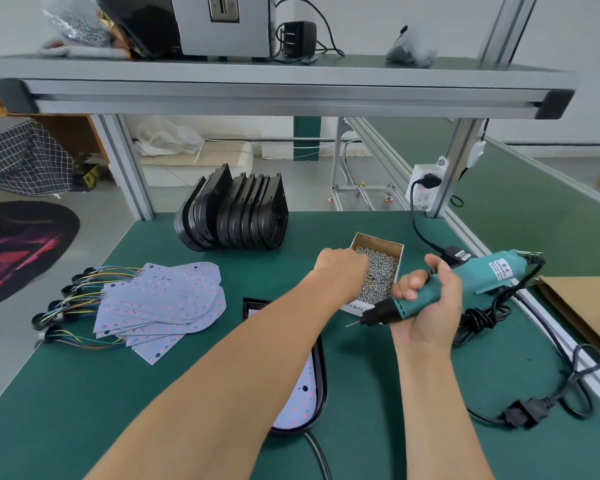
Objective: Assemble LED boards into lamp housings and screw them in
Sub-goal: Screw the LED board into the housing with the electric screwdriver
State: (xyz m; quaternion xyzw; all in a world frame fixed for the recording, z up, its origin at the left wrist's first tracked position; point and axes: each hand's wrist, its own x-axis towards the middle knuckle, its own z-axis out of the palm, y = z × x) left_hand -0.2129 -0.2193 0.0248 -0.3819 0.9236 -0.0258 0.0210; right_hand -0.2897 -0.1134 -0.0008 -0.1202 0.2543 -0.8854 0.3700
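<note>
Low in the frame's centre, on the green matte surface (66,393), a black rounded lamp housing (321,382) holds a white LED board, largely hidden by the left forearm. The right hand (430,306) grips a teal plastic electric screwdriver (465,282). The left hand (343,268) reaches into a cardboard box of silvery screws (381,268), fingers hidden. Fanned white boards (167,299) lie left; stacked black housings (236,216) stand beyond.

A: Both forearms bare right down to the frame's near edge. No sleeves, no cuffs in view.

B: Gloves?

A: None. Left hand (342,268) bare, right hand (430,303) bare. No rings, no watch, no wrist strap.

B: Nails?

A: Short and unpainted on the right fingers (411,285). Left fingers hidden.
</note>
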